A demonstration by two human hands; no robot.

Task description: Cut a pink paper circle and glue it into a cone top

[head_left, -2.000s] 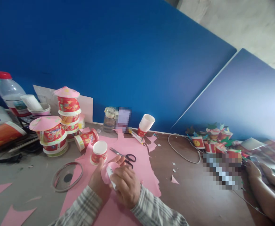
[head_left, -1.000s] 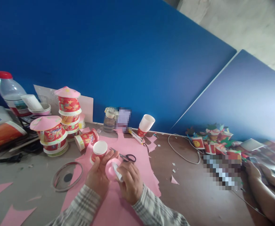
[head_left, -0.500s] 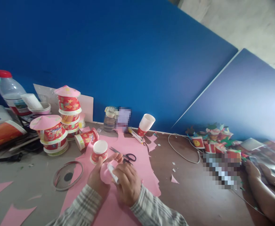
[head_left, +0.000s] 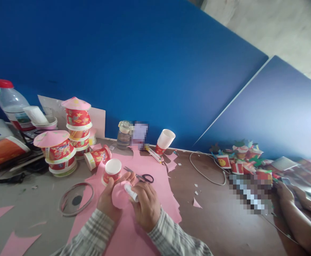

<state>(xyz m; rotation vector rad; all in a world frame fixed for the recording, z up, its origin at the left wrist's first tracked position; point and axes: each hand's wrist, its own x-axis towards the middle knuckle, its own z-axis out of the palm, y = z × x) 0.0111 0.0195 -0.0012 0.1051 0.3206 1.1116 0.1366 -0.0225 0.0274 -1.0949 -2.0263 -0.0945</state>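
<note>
My left hand [head_left: 108, 204] is closed on a rounded piece of pink paper [head_left: 119, 197], its fingers stretched behind the piece. In my right hand [head_left: 146, 206] is a white glue stick [head_left: 131, 193], its far end against or just above the paper; exact contact cannot be made out. Right beyond my left thumb stands a short red and white paper cup [head_left: 113, 167]. Dark-handled scissors [head_left: 147, 178] lie just past my fingers, partly covered by them. Under both hands spreads a large pink paper sheet [head_left: 163, 199] with jagged right edges.
Two stacks of red cups with pink cone tops [head_left: 76, 103] stand at left, near a tipped cup [head_left: 98, 156] and a cable coil [head_left: 75, 199]. A water bottle [head_left: 123, 137] and a tall cup [head_left: 165, 139] stand behind. Another person's arm [head_left: 296, 213] rests at far right.
The glue stick has moved slightly to the right across the pink piece, together with my right hand. My left hand has shifted a little, and more of the piece's face shows.
</note>
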